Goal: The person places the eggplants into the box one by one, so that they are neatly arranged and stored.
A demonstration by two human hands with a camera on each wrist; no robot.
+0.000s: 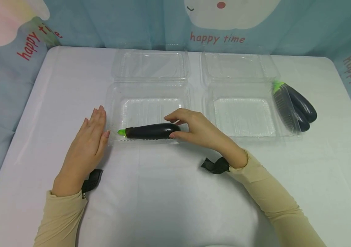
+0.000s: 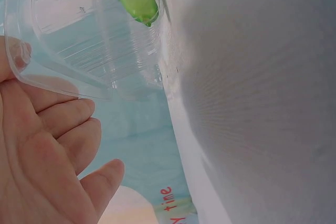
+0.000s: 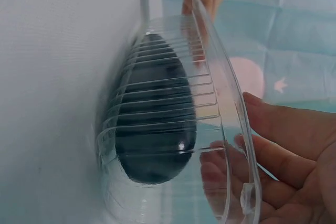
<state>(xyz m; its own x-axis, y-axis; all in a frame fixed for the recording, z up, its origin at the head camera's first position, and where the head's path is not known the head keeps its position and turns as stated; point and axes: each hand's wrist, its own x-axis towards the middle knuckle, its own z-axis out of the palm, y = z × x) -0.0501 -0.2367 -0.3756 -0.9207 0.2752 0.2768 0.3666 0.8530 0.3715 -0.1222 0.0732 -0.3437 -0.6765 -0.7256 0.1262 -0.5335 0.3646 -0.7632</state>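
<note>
The dark purple, green-capped eggplant (image 1: 152, 131) lies in the near part of the left clear plastic clamshell box (image 1: 150, 103), right hand (image 1: 194, 128) pinching its blunt end, left hand (image 1: 93, 132) flat against the box's left rim (glossy, likely slippery and firm, best gripped mid-body).

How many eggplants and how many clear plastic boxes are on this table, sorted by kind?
Eggplants: 3. One lies in the left clear box, held by the right hand; two lie beside the right clear box, at and.
Clear plastic boxes: 2, both open.
Total: 5 things.
</note>
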